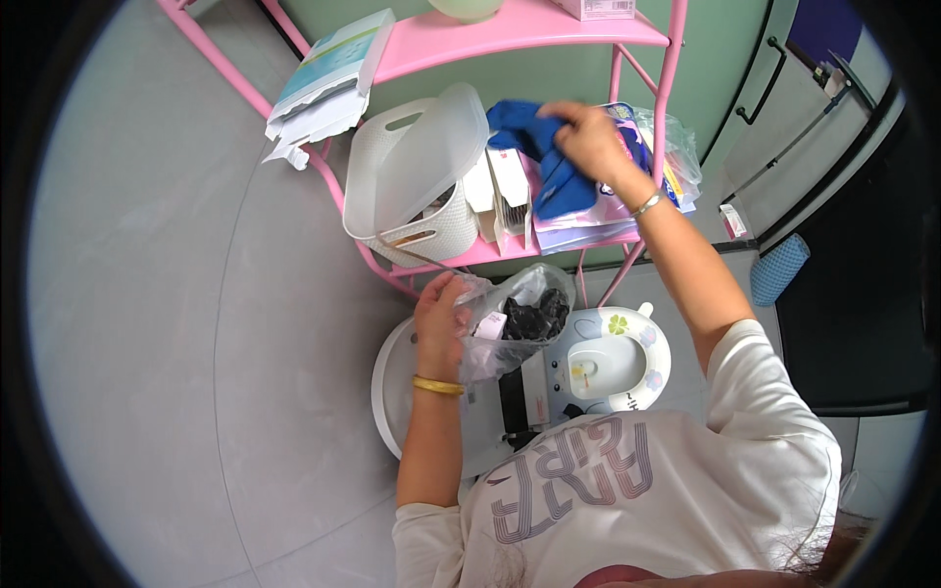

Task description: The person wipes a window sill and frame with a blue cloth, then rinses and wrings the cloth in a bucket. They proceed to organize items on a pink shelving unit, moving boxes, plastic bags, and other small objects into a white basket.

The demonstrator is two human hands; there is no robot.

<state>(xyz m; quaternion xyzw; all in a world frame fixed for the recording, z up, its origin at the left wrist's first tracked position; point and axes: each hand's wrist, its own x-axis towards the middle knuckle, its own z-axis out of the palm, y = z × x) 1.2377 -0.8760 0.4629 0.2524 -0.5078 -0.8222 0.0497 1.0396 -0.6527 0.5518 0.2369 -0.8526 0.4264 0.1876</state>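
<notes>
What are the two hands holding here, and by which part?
Left hand grips a clear plastic bag by its open mouth edge. Right hand clutches bunched blue cloth at its upper part.

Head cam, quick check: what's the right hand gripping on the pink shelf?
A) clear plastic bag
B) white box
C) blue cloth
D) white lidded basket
C: the right hand is closed on the blue cloth on the pink shelf; the clear plastic bag is in the left hand, lower down.
</notes>
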